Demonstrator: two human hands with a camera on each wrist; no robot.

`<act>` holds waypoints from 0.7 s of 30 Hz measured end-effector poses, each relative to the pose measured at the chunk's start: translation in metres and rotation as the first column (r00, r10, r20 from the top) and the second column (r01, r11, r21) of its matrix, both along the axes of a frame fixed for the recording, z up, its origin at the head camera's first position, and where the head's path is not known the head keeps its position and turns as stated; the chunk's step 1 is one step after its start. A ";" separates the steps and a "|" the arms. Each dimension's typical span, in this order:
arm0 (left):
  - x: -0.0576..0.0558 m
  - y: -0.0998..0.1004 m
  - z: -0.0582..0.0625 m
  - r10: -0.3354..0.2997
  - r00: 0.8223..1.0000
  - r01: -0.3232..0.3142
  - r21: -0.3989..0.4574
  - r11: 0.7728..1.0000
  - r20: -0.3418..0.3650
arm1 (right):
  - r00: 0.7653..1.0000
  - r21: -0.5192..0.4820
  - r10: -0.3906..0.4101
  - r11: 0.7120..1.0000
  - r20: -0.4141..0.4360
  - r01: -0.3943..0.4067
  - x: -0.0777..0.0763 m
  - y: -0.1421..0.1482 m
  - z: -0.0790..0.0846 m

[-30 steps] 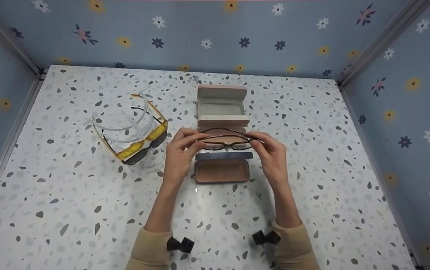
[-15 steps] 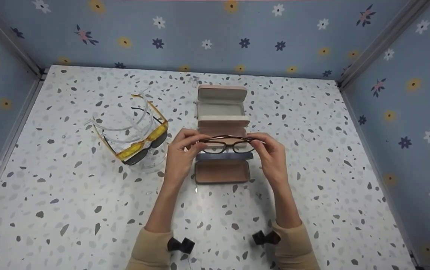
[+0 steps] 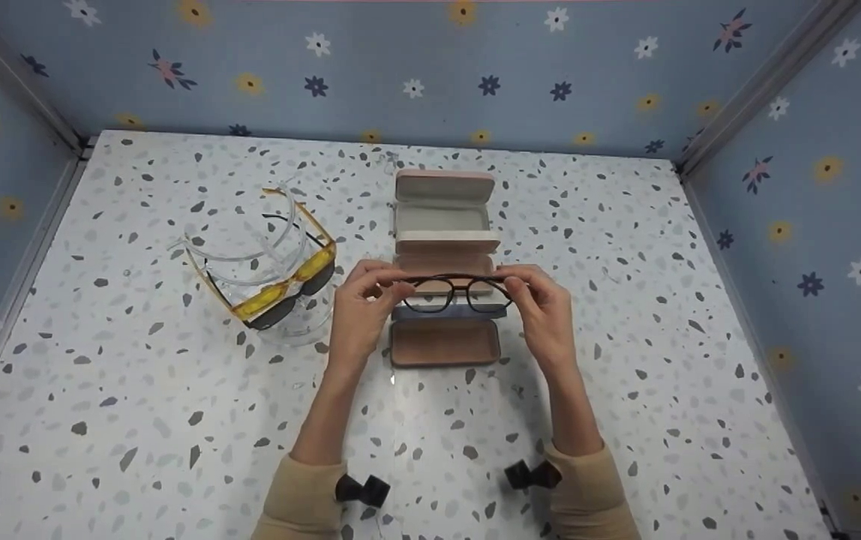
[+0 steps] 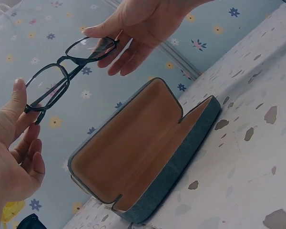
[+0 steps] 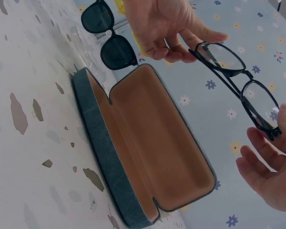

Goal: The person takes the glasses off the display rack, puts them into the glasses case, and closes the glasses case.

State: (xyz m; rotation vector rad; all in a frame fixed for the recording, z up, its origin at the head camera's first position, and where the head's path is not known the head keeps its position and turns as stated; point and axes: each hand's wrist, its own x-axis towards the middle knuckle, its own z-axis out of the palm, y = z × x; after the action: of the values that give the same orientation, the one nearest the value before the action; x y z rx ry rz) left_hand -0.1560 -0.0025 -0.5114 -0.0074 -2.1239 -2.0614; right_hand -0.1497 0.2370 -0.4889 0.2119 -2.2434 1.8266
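A pair of black-framed eyeglasses [image 3: 460,289] is held up between both hands, above the row of cases, with the lenses facing the head view. My left hand [image 3: 359,319] pinches the left end between thumb and fingers. At the other end, my right hand [image 3: 548,319] pinches the frame the same way. Both wrist views show the temples folded in behind the lenses. Below the hands lies an open blue glasses case [image 4: 178,164] with a brown lining [image 5: 157,129] and nothing inside.
Behind stands an open pale pink case [image 3: 445,244] with grey lining; a brownish surface between the cases is partly hidden by the eyeglasses. At left lie yellow-framed glasses [image 3: 262,301], dark sunglasses [image 5: 118,50] and clear eyewear [image 3: 239,259]. Flower-patterned panels [image 3: 438,112] border the speckled table [image 3: 700,375].
The eyeglasses have tilted so their lenses hang lower and face the head view more. Their temples, at first bowed apart from the front, now lie behind the top rim. Both hands have hardly moved.
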 end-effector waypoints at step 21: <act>0.016 -0.008 0.003 -0.138 0.986 0.150 -0.151 0.977 0.089 | 0.991 0.042 0.032 0.998 0.128 -0.038 0.002 0.013 -0.004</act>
State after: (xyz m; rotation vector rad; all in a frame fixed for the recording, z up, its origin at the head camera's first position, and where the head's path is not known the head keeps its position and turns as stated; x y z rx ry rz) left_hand -0.1401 -0.0103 -0.5083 -0.1069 -2.3948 -1.9938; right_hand -0.1478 0.2500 -0.4931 0.1471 -2.3825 1.8582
